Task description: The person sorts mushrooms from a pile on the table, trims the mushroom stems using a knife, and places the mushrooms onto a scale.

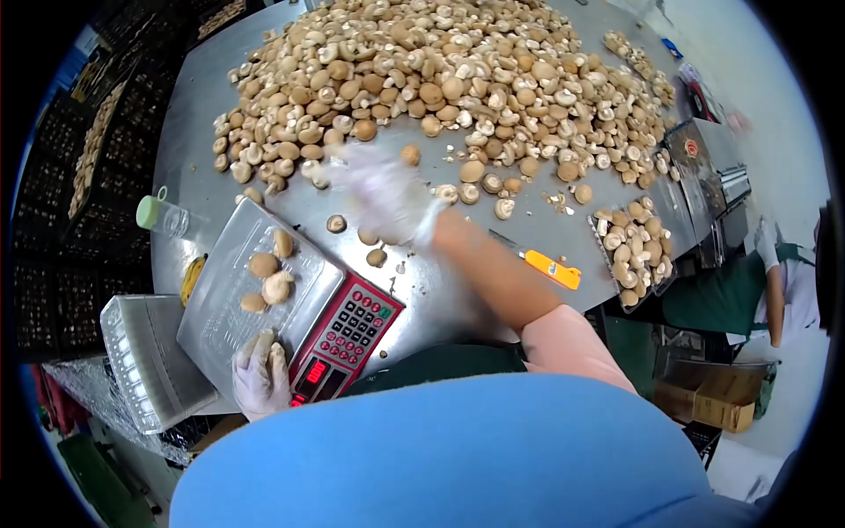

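Note:
My left hand [260, 374], in a pale glove, rests at the lower edge of the scale's metal pan [216, 308] with its fingers bent around what looks like a mushroom. Several brown mushrooms [264, 264] lie on the pan above it. The scale's red panel [348, 330] with keys and a lit display faces me. My right hand [378, 194], also gloved and smeared by motion, reaches over the metal table near the front of a large mushroom heap [422, 79]. Its fingers are too blurred to read. A few loose mushrooms [336, 223] lie beneath and beside it.
An orange cutter [553, 269] lies right of my forearm, near a filled mushroom tray [631, 251]. A green-capped bottle [163, 216] stands left. Stacked clear trays [154, 361] sit beside the scale. Black crates [79, 194] line the left. Another person [748, 286] is at right.

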`<state>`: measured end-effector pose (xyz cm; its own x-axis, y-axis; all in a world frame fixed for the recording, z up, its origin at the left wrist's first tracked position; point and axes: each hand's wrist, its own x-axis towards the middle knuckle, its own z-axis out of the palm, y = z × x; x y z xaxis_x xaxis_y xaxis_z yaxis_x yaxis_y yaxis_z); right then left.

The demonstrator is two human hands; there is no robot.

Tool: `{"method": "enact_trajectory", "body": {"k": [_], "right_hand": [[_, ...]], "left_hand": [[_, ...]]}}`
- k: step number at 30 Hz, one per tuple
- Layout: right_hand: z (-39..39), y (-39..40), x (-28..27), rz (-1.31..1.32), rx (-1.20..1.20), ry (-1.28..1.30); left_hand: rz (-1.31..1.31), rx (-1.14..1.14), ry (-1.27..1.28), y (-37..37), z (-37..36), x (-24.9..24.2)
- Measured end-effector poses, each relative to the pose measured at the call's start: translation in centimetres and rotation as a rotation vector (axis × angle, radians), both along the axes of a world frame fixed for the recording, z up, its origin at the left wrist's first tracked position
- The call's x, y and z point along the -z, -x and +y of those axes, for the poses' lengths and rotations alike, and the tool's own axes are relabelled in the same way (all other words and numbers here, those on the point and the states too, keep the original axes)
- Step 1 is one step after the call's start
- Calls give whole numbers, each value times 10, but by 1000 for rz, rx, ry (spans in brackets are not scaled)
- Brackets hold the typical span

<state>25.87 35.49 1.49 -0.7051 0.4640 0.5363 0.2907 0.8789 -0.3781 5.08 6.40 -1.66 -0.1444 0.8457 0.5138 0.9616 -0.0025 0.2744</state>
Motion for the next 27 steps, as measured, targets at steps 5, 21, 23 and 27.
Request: {"method": "enact_trajectory", "body": {"k": [5, 21, 23, 27], "right_hand": [[64, -137, 85, -705, 333, 109], [38, -266, 48, 510, 594, 712], [32, -288, 65, 1012, 337, 1220], [31, -301, 73, 814, 449, 1330]], "left_hand": [[-157, -17, 96, -5, 19, -52], [274, 440, 711, -128, 378, 28], [431, 427, 862, -136, 393, 41], [399, 380, 995, -155, 379, 11]]}}
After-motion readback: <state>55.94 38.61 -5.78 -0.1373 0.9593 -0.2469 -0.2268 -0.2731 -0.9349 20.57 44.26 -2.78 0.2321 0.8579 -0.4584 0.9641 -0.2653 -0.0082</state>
